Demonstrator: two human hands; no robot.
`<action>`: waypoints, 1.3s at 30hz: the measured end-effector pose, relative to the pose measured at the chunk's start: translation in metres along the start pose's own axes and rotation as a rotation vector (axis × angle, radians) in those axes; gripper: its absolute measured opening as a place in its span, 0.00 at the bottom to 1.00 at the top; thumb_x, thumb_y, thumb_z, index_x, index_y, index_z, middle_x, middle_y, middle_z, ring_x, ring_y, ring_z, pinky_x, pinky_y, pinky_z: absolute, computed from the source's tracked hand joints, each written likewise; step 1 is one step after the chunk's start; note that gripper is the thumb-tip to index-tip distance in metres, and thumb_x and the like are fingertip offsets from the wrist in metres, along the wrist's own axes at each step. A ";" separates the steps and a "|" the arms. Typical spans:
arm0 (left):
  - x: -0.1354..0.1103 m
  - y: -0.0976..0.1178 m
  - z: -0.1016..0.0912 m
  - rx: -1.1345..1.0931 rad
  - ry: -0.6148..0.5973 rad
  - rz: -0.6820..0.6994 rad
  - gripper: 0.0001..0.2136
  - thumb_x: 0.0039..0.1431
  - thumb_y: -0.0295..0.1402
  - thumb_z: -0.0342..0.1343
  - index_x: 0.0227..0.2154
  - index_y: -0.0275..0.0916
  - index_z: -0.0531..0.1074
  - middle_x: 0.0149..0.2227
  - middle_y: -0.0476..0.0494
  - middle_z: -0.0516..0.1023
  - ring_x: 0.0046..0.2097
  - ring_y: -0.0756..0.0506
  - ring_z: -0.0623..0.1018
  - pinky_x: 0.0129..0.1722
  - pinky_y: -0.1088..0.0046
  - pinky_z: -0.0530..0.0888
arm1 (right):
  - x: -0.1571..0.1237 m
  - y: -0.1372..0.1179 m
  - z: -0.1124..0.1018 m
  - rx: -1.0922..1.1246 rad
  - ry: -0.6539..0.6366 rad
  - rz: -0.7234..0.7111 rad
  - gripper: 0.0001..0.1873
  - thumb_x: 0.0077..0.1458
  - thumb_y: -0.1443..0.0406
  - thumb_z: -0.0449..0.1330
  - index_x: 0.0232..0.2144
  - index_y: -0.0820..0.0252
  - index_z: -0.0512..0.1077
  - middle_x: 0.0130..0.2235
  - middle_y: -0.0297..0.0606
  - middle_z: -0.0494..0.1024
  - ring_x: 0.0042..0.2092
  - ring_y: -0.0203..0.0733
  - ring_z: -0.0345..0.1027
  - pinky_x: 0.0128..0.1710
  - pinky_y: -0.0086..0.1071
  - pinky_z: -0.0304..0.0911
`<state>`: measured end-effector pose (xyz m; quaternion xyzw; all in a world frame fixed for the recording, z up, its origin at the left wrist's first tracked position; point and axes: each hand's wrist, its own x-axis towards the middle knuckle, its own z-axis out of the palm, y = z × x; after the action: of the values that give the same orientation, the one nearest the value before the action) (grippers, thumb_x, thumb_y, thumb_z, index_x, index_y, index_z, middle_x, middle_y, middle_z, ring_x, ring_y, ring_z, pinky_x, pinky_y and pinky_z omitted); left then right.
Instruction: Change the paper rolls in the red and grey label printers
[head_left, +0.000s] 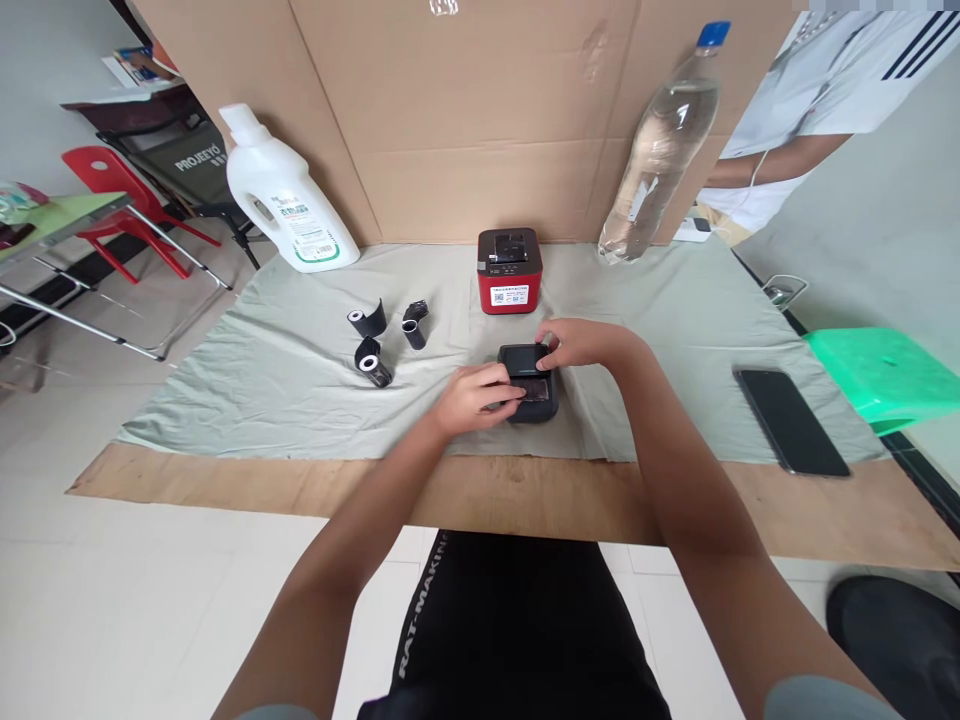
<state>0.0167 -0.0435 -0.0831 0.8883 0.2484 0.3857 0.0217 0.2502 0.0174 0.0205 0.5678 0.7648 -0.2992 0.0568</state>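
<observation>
In front of me on the cloth lies a small black device (537,411), which looks like a portable printer with its lid (523,357) raised. My left hand (480,397) grips its left side, with fingertips on a dark shiny strip (535,390) in the opening. The thumb and fingers of my right hand (571,345) are closed round the lid's right edge. Behind the device stands a red and black box-shaped printer (510,272). To the left are small black rolls: one (367,319) partly unwound, one (373,364) nearer me, and another (414,328) beside them.
A white jug (289,195) and a clear water bottle (664,160) stand before a cardboard panel (480,120). A black phone (791,420) lies at the right. Beyond the table's right edge are a green stool (885,370) and another person (810,110).
</observation>
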 end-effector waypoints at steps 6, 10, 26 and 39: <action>0.002 0.004 -0.006 0.020 -0.097 0.040 0.11 0.68 0.37 0.55 0.36 0.45 0.82 0.26 0.46 0.75 0.29 0.48 0.74 0.26 0.71 0.66 | 0.001 -0.001 -0.001 0.013 -0.100 -0.007 0.29 0.63 0.58 0.64 0.63 0.58 0.67 0.38 0.41 0.81 0.40 0.47 0.75 0.35 0.34 0.67; 0.003 0.006 -0.005 -0.022 -0.132 0.035 0.11 0.69 0.38 0.55 0.35 0.45 0.82 0.23 0.47 0.73 0.28 0.47 0.73 0.25 0.69 0.65 | -0.001 -0.003 0.000 0.015 -0.121 -0.009 0.26 0.66 0.59 0.59 0.64 0.58 0.67 0.41 0.44 0.81 0.42 0.47 0.76 0.33 0.33 0.68; 0.003 -0.026 0.023 -0.550 0.085 -0.808 0.21 0.61 0.47 0.65 0.54 0.43 0.76 0.47 0.44 0.70 0.35 0.51 0.70 0.41 0.70 0.74 | 0.007 -0.002 0.005 0.089 -0.123 0.023 0.24 0.64 0.61 0.62 0.61 0.54 0.68 0.48 0.44 0.82 0.44 0.47 0.79 0.33 0.33 0.71; 0.003 -0.018 0.018 -0.540 -0.028 -0.830 0.25 0.60 0.40 0.66 0.60 0.45 0.72 0.50 0.44 0.67 0.39 0.49 0.71 0.49 0.66 0.74 | -0.038 0.011 0.085 0.414 0.444 -0.026 0.24 0.68 0.62 0.54 0.64 0.56 0.67 0.55 0.44 0.81 0.48 0.46 0.77 0.53 0.40 0.69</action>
<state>0.0233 -0.0235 -0.0981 0.6822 0.4722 0.3829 0.4061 0.2518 -0.0566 -0.0371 0.6090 0.6884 -0.3180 -0.2327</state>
